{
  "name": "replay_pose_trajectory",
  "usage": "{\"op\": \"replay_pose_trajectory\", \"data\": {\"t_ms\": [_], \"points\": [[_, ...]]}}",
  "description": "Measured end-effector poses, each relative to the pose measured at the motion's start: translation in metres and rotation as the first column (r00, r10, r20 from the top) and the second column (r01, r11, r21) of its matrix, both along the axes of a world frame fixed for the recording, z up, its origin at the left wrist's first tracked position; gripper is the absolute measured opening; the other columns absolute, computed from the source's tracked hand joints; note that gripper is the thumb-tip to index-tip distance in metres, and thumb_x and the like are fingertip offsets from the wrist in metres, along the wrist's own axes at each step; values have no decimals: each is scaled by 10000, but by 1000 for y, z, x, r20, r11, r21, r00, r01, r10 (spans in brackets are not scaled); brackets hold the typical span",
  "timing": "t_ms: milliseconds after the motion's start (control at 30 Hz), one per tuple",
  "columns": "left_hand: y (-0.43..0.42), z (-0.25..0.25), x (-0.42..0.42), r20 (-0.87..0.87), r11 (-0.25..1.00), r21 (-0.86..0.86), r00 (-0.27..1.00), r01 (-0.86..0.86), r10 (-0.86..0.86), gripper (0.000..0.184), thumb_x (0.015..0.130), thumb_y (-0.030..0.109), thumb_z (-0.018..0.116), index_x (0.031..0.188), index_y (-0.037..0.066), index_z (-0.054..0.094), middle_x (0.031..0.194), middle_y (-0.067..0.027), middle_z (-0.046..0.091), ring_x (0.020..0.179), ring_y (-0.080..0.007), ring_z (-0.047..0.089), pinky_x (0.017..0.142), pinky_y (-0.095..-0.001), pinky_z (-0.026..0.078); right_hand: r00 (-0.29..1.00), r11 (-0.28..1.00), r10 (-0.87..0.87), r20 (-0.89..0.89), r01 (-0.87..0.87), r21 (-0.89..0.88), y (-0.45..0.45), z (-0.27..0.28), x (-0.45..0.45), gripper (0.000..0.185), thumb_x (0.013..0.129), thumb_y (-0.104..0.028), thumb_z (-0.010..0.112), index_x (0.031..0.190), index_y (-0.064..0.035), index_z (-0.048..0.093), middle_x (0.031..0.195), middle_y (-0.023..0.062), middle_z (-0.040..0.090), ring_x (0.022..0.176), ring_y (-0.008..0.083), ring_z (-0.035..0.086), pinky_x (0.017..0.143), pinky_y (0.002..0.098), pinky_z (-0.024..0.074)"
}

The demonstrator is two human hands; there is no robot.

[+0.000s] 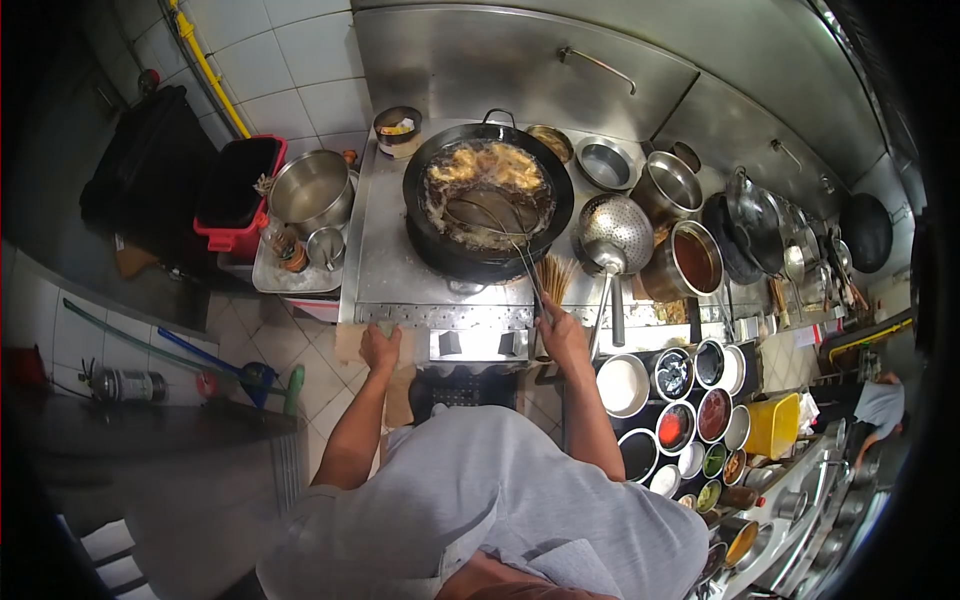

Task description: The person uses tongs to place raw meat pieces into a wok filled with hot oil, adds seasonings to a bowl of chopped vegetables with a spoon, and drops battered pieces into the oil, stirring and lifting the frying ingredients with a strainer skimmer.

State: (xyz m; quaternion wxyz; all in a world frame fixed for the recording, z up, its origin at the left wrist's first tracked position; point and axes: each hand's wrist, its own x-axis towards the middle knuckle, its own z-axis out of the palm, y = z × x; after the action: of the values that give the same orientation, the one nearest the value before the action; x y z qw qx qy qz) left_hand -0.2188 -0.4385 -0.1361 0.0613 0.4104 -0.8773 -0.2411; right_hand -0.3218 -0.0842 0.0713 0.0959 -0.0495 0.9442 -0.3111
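A black wok of bubbling oil stands on the steel stove, with golden-brown pieces of food floating toward its back. My right hand is closed around the long handle of a wire skimmer, whose round head lies in the oil at the front of the wok. My left hand rests at the stove's front edge, its fingers curled on a brown cloth. Beside my right hand is a bamboo brush.
A perforated ladle and a pot of red-brown sauce stand right of the wok. Several seasoning containers sit at the front right. A steel pot and a bottle are left. Another person is far right.
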Motion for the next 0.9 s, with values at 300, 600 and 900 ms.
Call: {"op": "replay_pose_trajectory", "data": {"t_ms": [300,600,900], "points": [[0,0,1,4,1000,22,1000,1,-1,620,825,492,737,1198,21,584,1159,-213,647,1123,-405,607,916,-550,473,999,1000,13,35,-14,24,-2,5,5,558,912,-266,670,1445,-160,542,1083,317,672,1082,475,633,938,498,507],[1,2,0,13,1000,7,1000,8,-8,635,826,486,726,1224,15,574,1171,-214,643,1137,-407,599,925,-554,466,999,998,35,8,-35,-50,-3,11,3,557,910,-260,670,1444,-162,544,1130,302,667,1106,469,626,962,488,496],[1,0,1,0,1000,17,1000,2,-2,664,822,489,726,1259,14,570,1200,-216,635,1157,-400,592,945,-560,455,998,998,46,37,-45,-44,-7,18,2,574,890,-210,644,1434,-63,531,1230,260,651,1135,446,625,1002,469,486]]}}
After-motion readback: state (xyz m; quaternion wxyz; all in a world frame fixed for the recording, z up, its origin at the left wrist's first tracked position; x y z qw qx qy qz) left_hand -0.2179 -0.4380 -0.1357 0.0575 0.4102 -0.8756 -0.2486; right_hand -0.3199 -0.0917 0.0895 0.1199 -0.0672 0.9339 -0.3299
